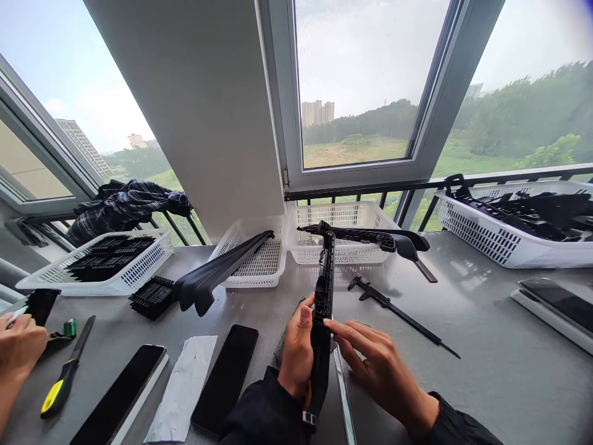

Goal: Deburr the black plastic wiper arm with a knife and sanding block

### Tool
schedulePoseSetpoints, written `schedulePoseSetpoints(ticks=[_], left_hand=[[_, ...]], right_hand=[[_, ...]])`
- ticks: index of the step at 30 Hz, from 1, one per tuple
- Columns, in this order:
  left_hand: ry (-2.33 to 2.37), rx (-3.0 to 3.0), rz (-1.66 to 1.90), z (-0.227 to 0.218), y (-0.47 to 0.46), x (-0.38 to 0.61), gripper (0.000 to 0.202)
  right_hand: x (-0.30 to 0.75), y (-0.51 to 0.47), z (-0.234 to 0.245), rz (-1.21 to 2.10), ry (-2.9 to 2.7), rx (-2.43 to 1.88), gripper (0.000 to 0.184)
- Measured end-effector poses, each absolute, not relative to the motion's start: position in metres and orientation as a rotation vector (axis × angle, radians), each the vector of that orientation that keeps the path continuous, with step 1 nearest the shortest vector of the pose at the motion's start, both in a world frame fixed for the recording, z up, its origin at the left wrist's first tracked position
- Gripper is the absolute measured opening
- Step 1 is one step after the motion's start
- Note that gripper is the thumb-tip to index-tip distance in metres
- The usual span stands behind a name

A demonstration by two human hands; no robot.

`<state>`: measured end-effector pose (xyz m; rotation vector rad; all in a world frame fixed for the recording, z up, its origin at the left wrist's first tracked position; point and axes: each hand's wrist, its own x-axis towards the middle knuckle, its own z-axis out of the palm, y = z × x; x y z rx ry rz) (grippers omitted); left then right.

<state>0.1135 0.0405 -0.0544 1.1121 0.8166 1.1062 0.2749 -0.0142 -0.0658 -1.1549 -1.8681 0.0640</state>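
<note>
Left hand (296, 352) wraps round a long black plastic part (321, 352), its thumb lying along the near face, while the right hand (376, 357) lays an extended index fingertip on the part's ribbed side, the other fingers loosely bent and not closed round it. The part stands out over the grey table (504, 383), its hooked far end reaching up in front of a white basket (356, 254) that has more long black parts (370, 235) across its rim. Just beside it, below the right hand, runs a thin metal strip (343, 395); farther right lies a black caliper (401, 313) – any markings on it are too small to read. Left of the hands are a dark phone-like slab (227, 377), a white sheet (185, 386), a black-topped white device (127, 395) and a yellow-and-black-handled blade (65, 377), none with lettering I can make out. Beyond these, curved black pieces (217, 269) lean on a second basket (264, 281), near a ribbed block (152, 298). At the left edge, another person's hand (21, 346) grips something pale by a dark piece (42, 304) – what exactly, I cannot tell. A loaded basket (500, 246) sits at far right.
</note>
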Motion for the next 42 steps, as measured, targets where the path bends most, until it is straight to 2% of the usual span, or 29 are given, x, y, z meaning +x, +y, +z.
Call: schedulePoseSetpoints(ticks=[11,17,21,27,34,42], left_hand=[[0.718,0.994,0.951,-0.050,0.050,0.107,0.059],[0.710,1.127,0.973,-0.054,0.052,0.104,0.074],[0.745,1.225,1.057,-0.058,0.050,0.101,0.075],[0.862,1.417,1.171,-0.053,0.043,0.099,0.065],[0.994,1.459,1.270,-0.068,0.040,0.098,0.053],[0.935,1.360,1.318,-0.062,0.038,0.106,0.057]], right_hand=[[0.275,-0.014,-0.066,0.105,-1.819,-1.193,0.032],[0.275,-0.015,-0.058,0.185,-1.721,-1.210,0.030],[0.276,-0.015,-0.051,0.266,-1.637,-1.190,0.030],[0.277,-0.015,-0.047,0.055,-1.615,-1.187,0.029],[0.277,-0.017,-0.047,-0.010,-1.640,-1.160,0.035],[0.276,-0.017,-0.052,-0.036,-1.614,-1.205,0.036]])
